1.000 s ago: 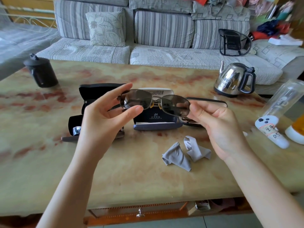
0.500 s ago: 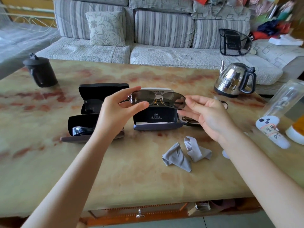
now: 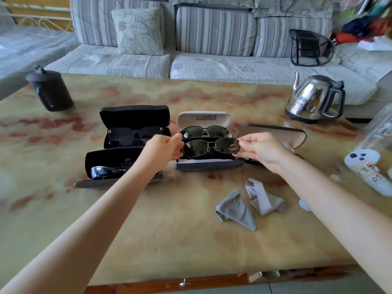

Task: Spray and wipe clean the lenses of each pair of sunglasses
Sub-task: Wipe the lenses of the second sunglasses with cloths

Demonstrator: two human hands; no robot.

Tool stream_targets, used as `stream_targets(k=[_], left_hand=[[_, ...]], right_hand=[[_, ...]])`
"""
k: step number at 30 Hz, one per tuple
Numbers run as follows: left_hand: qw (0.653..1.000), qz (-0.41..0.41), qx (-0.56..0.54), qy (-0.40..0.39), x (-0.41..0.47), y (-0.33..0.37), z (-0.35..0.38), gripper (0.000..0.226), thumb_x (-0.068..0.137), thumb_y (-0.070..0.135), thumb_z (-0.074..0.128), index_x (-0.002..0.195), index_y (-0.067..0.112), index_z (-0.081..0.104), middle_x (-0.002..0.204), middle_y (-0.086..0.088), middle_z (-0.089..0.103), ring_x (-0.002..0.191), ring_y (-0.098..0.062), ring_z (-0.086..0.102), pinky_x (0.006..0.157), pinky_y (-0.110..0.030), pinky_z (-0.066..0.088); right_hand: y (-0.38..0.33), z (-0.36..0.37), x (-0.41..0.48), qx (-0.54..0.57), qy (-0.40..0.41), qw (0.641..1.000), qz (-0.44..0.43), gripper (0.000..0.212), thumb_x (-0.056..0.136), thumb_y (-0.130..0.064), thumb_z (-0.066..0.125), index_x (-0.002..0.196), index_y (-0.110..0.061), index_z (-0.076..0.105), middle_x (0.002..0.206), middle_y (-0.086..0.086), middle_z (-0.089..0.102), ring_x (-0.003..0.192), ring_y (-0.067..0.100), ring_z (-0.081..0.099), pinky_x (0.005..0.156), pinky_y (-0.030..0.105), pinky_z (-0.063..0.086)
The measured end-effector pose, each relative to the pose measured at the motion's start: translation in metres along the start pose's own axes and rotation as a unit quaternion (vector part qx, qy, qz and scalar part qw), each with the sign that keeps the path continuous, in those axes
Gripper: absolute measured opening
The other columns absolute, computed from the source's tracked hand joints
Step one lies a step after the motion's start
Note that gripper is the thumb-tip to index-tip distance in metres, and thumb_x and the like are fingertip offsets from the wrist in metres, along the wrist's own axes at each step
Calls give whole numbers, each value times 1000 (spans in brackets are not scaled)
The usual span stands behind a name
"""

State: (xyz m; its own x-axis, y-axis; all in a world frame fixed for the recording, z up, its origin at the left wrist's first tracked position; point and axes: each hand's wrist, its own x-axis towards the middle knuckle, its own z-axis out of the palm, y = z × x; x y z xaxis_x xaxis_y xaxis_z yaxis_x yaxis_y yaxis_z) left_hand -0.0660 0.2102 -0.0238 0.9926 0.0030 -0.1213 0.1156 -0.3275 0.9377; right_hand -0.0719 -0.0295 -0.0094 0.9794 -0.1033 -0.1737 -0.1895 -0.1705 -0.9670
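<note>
A metal-framed pair of sunglasses (image 3: 210, 147) with dark lenses is held folded over the open blue case (image 3: 209, 164) in the middle of the table. My left hand (image 3: 162, 149) pinches its left end and my right hand (image 3: 262, 147) pinches its right end. Another dark pair (image 3: 204, 131) lies in the white-lidded case behind. A black pair (image 3: 131, 135) sits in the black case at back left, and a mirrored pair (image 3: 104, 172) in the front left case. A crumpled grey cloth (image 3: 249, 204) lies on the table near my right forearm.
An empty open case (image 3: 273, 133) stands behind my right hand. A steel kettle (image 3: 314, 98) is at back right, a dark lidded cup (image 3: 49, 89) at back left. A white labelled bottle (image 3: 369, 170) and a clear cup (image 3: 379, 128) lie at the right edge. A sofa runs behind the table.
Both hands have moved away from me and down with the sunglasses, from chest height to just over the open blue case. The second pair behind is now uncovered.
</note>
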Motion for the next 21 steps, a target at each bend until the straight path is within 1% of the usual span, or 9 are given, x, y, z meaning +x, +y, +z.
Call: stream_targets(k=[3, 6, 7, 10, 15, 17, 18, 19, 21], left_hand=[[999, -1, 49, -8, -2, -2, 3, 38, 100, 33, 49, 102, 3, 72, 98, -6, 74, 87, -17, 72, 96, -35, 53], [994, 8, 106, -8, -8, -1, 3, 40, 100, 34, 46, 99, 4, 72, 100, -4, 73, 89, -16, 71, 97, -33, 50], [993, 12, 121, -4, -8, 0, 3, 41, 100, 35, 45, 98, 5, 72, 100, -5, 74, 91, -18, 70, 97, -35, 50], [989, 21, 146, 0, -9, -1, 0, 42, 100, 37, 45, 96, 6, 73, 98, -8, 74, 93, -22, 70, 97, -38, 50], [984, 34, 175, -8, -12, -7, -1, 49, 99, 40, 44, 98, -2, 70, 99, -17, 73, 96, -33, 69, 94, -44, 52], [982, 33, 183, -9, -11, -6, 0, 50, 99, 39, 44, 99, -4, 69, 98, -18, 73, 95, -34, 69, 93, -43, 52], [981, 32, 193, -12, -11, -5, 0, 50, 99, 39, 44, 100, -5, 68, 95, -18, 72, 90, -35, 68, 88, -39, 53], [977, 30, 210, -16, -11, -4, 1, 50, 100, 38, 44, 99, -6, 67, 88, -17, 70, 81, -34, 66, 77, -34, 51], [967, 29, 251, -23, -16, 0, 2, 50, 102, 36, 42, 88, -6, 64, 69, -11, 56, 61, -26, 50, 56, -29, 38]], right_hand=[[4, 1, 3, -58, 16, 998, 1, 17, 96, 8, 49, 109, 11, 60, 86, 15, 63, 82, 26, 64, 85, 34, 54], [8, 2, 2, -143, 36, 989, -17, 15, 95, 3, 54, 104, 5, 66, 78, 7, 64, 73, 16, 63, 69, 21, 56], [9, 3, 1, -174, 44, 983, -31, 14, 94, 1, 56, 101, 3, 68, 77, 6, 65, 73, 15, 63, 70, 21, 54], [9, 5, -1, -265, 65, 959, -74, 12, 91, -5, 62, 93, -4, 74, 86, 13, 72, 85, 22, 66, 83, 32, 51], [16, 3, -2, -322, 49, 943, -73, 11, 90, -10, 67, 95, -8, 76, 99, 10, 73, 99, 25, 65, 91, 36, 50], [17, 2, -1, -334, 45, 938, -79, 10, 89, -12, 67, 93, -9, 77, 101, 8, 73, 107, 26, 61, 96, 39, 47], [17, 2, 0, -341, 44, 936, -83, 10, 90, -12, 67, 91, -11, 77, 101, 6, 73, 112, 27, 58, 100, 42, 44], [17, 2, 0, -349, 40, 932, -83, 11, 91, -12, 66, 90, -12, 77, 101, 5, 72, 117, 28, 54, 102, 44, 42], [15, 2, 0, -368, 29, 926, -75, 14, 93, -11, 63, 88, -12, 76, 94, 1, 68, 127, 30, 45, 105, 47, 38]])
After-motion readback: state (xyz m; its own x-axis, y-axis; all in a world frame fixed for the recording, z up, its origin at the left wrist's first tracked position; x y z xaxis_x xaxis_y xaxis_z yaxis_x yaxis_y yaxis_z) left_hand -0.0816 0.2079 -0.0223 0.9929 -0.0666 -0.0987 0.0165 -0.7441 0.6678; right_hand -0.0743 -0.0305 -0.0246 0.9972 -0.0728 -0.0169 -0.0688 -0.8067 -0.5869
